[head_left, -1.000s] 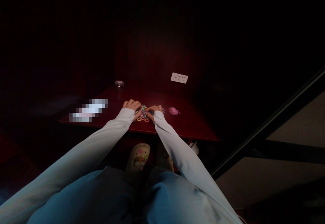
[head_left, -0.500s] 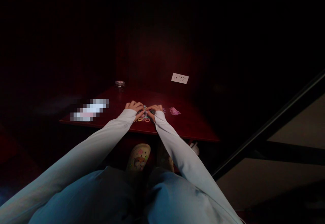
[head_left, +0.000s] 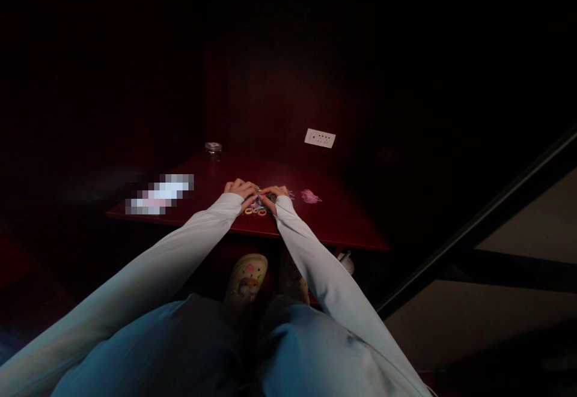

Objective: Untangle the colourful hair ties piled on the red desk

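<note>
The person's left hand [head_left: 240,190] and right hand [head_left: 274,194] face each other over a small heap of coloured rings [head_left: 256,205], near the front edge of a dark red table [head_left: 329,229]. The fingers of both hands curl inward and down, reaching into the heap from either side, with the fingertips close together; whether they pinch a ring or only press on the heap cannot be told at this size. A yellow ring [head_left: 248,211] and a pink ring [head_left: 262,212] show at the near side of the heap, between the wrists. A pink bundle [head_left: 309,196] lies apart on the table, to the right of the right hand. At the back left stands a clear jar [head_left: 213,152] with a lid, any lettering on it too small to read. Toward the left edge, a pale item [head_left: 162,194] is blocked out in coarse squares, so any label on it is unreadable. A white socket plate [head_left: 320,138] is set in the back panel [head_left: 274,103], its dark holes visible. Below the table, a pale shoe [head_left: 247,280] carries colourful charms, a pink one among them.
</note>
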Available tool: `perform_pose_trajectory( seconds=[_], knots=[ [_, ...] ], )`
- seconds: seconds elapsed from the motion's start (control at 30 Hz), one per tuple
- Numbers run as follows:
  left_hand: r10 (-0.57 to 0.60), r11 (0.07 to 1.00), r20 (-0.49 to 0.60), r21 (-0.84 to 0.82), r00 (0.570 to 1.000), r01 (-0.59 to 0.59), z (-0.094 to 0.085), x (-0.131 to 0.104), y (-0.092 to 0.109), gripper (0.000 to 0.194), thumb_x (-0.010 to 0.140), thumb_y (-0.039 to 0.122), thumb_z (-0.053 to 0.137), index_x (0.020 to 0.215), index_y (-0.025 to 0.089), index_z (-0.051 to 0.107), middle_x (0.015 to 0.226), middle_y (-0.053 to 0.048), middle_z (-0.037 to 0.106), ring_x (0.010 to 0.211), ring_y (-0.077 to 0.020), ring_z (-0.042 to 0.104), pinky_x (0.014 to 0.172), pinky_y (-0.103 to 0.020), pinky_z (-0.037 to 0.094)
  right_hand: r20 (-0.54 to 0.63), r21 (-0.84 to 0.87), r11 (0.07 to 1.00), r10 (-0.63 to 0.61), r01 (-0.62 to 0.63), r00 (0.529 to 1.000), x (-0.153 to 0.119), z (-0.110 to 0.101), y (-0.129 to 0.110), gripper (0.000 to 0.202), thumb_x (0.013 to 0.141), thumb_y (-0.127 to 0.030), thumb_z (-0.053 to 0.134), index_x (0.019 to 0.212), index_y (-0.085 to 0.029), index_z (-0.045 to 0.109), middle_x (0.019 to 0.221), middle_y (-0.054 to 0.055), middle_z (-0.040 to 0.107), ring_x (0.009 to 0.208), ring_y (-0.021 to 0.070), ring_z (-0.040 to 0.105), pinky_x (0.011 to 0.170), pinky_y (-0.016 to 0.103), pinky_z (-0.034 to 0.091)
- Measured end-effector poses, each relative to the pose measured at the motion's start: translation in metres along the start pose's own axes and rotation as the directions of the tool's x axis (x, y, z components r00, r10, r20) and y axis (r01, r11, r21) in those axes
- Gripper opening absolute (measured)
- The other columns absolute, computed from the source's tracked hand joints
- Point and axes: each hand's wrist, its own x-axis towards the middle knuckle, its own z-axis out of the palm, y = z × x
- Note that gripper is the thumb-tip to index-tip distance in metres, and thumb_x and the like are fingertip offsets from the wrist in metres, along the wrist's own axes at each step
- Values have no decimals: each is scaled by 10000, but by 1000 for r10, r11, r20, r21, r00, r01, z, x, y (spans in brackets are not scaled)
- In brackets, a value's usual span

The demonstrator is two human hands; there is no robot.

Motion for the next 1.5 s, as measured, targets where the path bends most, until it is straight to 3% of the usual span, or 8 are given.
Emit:
perform_pose_trajectory(
  seconds=[0.33,0.63,0.83,1.03,1.27,1.5],
  knots=[
    [-64,998,-62,-11,996,63,-3,-2,0,192,939,296,554,916,280,744,1198,-50,726,1070,-295,473,914,-483,304,23,-23,999,29,-29,999,-3,0,-1,309,831,-125,608,1068,-278,734,1071,10,725,1087,232,533,997,343,426],
    [-57,998,-61,-44,997,54,-3,-2,-1,185,940,317,589,939,308,773,1199,-43,715,1076,-291,476,935,-482,299,12,-45,999,19,-19,1000,-1,2,2,344,938,-237,573,1254,-265,705,1091,22,729,1035,206,554,982,316,391],
    [-45,998,-31,-34,998,44,-3,-2,-2,191,940,329,595,927,309,785,1222,-44,713,1084,-294,467,956,-494,296,2,-15,1000,1,-1,1000,-1,3,1,295,999,-337,544,1203,-283,750,1101,38,731,1039,206,543,992,329,378],
    [-36,999,-33,-39,999,35,-2,-2,-3,179,942,332,596,929,300,772,1204,-42,716,1073,-289,464,940,-475,302,35,-11,1000,21,-20,999,-2,3,2,302,951,-348,630,1232,-302,728,1062,12,748,998,200,571,940,303,419],
    [-17,999,-44,-40,999,16,2,-2,-7,199,962,365,585,969,296,771,1182,-44,716,1056,-279,472,915,-457,309,1,34,997,73,-73,997,-2,0,7,317,931,-273,579,1211,-267,727,953,-2,761,913,190,598,864,290,455],
    [45,999,-56,-29,997,-46,8,-1,-15,273,989,426,540,993,295,779,1176,-46,715,1030,-271,463,895,-452,322,-50,125,990,78,-71,996,0,8,8,263,925,-405,641,1131,-304,769,941,11,748,953,208,591,895,327,453]
  ],
)
